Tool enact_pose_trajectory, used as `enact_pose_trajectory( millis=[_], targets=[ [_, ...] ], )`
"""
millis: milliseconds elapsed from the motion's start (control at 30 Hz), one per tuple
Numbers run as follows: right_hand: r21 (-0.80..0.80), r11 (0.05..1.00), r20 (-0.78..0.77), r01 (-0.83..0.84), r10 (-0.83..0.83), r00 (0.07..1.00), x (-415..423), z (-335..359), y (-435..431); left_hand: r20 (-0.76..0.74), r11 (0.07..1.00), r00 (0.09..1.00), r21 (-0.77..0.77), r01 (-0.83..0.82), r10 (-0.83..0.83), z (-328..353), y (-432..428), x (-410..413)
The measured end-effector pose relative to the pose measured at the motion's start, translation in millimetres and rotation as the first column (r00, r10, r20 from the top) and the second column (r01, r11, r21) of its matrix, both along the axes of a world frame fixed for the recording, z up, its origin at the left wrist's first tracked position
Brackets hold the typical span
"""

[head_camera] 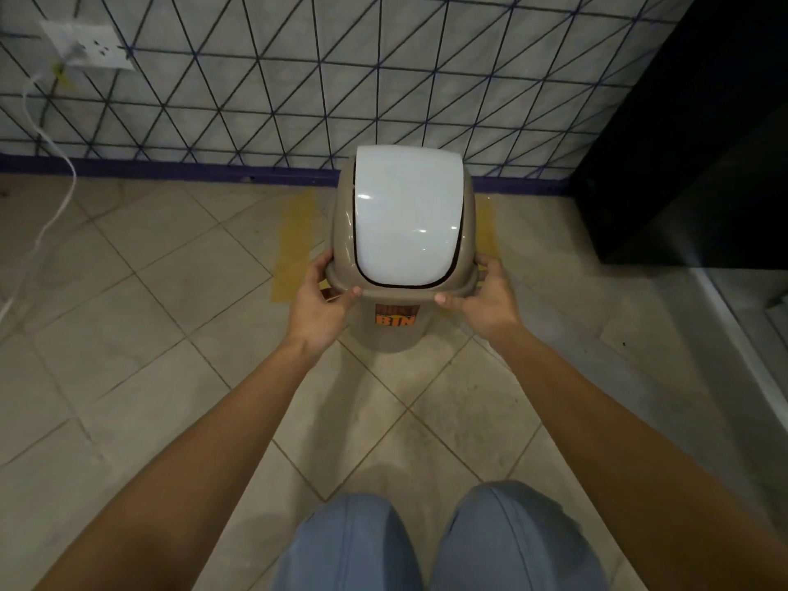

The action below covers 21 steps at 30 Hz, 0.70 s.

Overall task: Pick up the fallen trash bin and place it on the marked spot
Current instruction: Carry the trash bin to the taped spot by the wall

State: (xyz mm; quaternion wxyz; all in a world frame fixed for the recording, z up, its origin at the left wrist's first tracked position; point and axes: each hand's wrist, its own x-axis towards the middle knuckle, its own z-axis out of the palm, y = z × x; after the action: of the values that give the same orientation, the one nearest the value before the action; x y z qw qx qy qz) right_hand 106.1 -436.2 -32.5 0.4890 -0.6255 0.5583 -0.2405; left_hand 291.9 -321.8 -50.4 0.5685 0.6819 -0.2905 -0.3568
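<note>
A beige trash bin with a white swing lid stands upright in the middle of the view, an orange "BIN" label on its front. My left hand grips the left side of the lid's rim and my right hand grips the right side. Yellow tape marks a spot on the floor by the wall; strips show on both sides of the bin. The bin's base partly hides the marking, and I cannot tell whether the base touches the floor.
A tiled wall with a dark baseboard runs right behind the bin. A wall socket with a white cable is at the upper left. A dark cabinet stands at the right. My knees are at the bottom.
</note>
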Motion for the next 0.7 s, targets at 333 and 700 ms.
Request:
enact_pose_trajectory(
  millis=[333,700],
  targets=[
    [-0.188,0.964,-0.13,-0.188,0.165,0.978,11,17,-26,0.413,1.0,0.911,0.023,-0.001,-0.009,17,-25,-2],
    [-0.206,0.96,-0.132,-0.192,0.167,0.977,35,21,-60,0.579,0.995,0.809,0.063,0.084,-0.105,20,-60,26]
  ],
)
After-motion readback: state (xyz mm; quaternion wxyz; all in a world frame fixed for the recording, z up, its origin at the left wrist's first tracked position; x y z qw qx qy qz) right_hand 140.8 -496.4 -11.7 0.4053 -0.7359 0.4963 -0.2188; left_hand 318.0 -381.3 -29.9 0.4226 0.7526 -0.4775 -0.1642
